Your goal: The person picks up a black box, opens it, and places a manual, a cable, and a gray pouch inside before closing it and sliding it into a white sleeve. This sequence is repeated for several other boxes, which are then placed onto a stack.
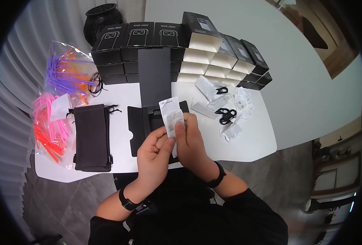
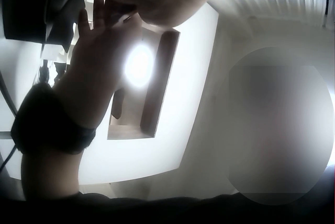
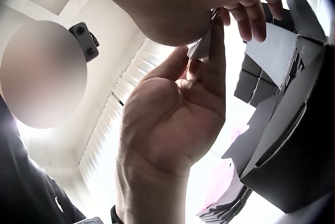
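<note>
White packet: printed, tilted, above the open black box
Left hand: grip pinches its lower part
Right hand: grip pinches it, thumb on the print
Black clips: 3 o'clock of box, by small packets
Stacked boxes: 12 o'clock
Dark pouches: 9 o'clock
Bagged strips: 10 o'clock
Table: white

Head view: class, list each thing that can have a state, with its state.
Left hand, pinching
Right hand, gripping
White printed piece, held in both hands
Nearest black box, open, flap raised
Black pouches, piled flat
Back boxes, stacked
Purple sticks, bagged
</note>
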A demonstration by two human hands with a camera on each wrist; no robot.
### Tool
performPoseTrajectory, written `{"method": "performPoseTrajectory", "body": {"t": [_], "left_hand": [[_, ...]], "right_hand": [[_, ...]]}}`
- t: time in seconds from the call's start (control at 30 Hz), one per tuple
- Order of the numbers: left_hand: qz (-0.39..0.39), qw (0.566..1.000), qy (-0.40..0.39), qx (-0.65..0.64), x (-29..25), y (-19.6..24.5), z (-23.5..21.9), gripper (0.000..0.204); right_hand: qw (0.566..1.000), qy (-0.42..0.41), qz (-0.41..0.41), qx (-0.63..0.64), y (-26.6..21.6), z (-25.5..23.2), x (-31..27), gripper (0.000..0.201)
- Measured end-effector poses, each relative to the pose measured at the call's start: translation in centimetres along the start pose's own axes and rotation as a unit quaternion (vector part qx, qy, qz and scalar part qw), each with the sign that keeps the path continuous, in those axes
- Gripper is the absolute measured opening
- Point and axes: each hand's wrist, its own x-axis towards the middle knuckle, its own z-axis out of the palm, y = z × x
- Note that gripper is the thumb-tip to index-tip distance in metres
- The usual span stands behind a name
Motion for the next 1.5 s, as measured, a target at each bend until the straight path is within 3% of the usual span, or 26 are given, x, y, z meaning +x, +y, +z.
{"method": "performPoseTrajectory", "body": {"t": [0.17, 0.27, 0.37, 0.47, 0.6, 0.67, 0.77, 0.87, 0.93, 1.07, 1.1, 1.2, 1.4, 1.5], "left_hand": [[-0.014, 0.997, 0.03, 0.076, -0.1, 0.3, -1.0, 0.027], [-0.026, 0.99, 0.039, 0.131, 0.0, 0.8, -1.8, 0.024], [0.006, 0.982, 0.029, 0.188, 0.6, 1.4, -2.3, 0.021], [0.036, 0.961, 0.012, 0.275, 1.5, 2.5, -2.2, 0.02], [0.006, 0.965, 0.021, 0.261, 2.1, 2.8, -2.1, 0.023], [0.012, 0.975, 0.041, 0.219, 2.1, 2.3, -1.9, 0.026], [0.112, 0.883, 0.029, 0.455, 0.3, 1.4, -3.3, 0.031], [0.2, 0.787, -0.043, 0.582, -1.4, 0.9, -4.3, 0.03], [0.179, 0.766, -0.058, 0.615, -2.3, 0.5, -4.3, 0.029], [0.157, 0.721, -0.094, 0.668, -2.7, 0.1, -4.4, 0.035], [0.155, 0.713, -0.103, 0.676, -2.7, 0.1, -4.4, 0.037], [0.152, 0.696, -0.136, 0.688, -2.5, 0.0, -4.5, 0.043], [0.135, 0.679, -0.171, 0.701, -2.2, -0.3, -4.6, 0.051], [0.129, 0.68, -0.176, 0.7, -2.0, -0.2, -4.5, 0.053]], "right_hand": [[0.992, -0.036, 0.006, 0.118, 1.3, -0.3, 0.8, 0.047], [0.994, -0.05, -0.017, 0.099, -0.7, -3.4, 3.7, 0.06], [0.972, -0.213, -0.088, -0.05, -3.7, -6.9, 7.4, 0.056], [0.943, -0.32, -0.062, -0.072, -5.6, -7.5, 9.8, 0.041], [0.906, -0.364, -0.098, -0.193, -7.1, -6.4, 11.6, 0.026], [0.894, -0.386, -0.115, -0.196, -5.9, -5.7, 12.6, 0.021], [0.875, -0.424, -0.118, -0.202, -3.5, -4.3, 13.4, 0.02], [0.86, -0.459, -0.095, -0.204, -0.8, -2.5, 13.4, 0.022], [0.848, -0.486, -0.068, -0.202, 0.4, -1.5, 13.2, 0.024], [0.839, -0.471, -0.098, -0.253, 1.8, 0.6, 11.9, 0.024], [0.832, -0.483, -0.073, -0.263, 1.6, 0.7, 12.0, 0.026], [0.834, -0.43, -0.175, -0.298, 4.7, 1.7, 10.6, 0.023], [0.8, -0.402, -0.246, -0.37, 4.0, 1.6, 8.9, 0.02], [0.853, -0.311, -0.276, -0.315, 4.3, 1.1, 8.5, 0.021]]}}
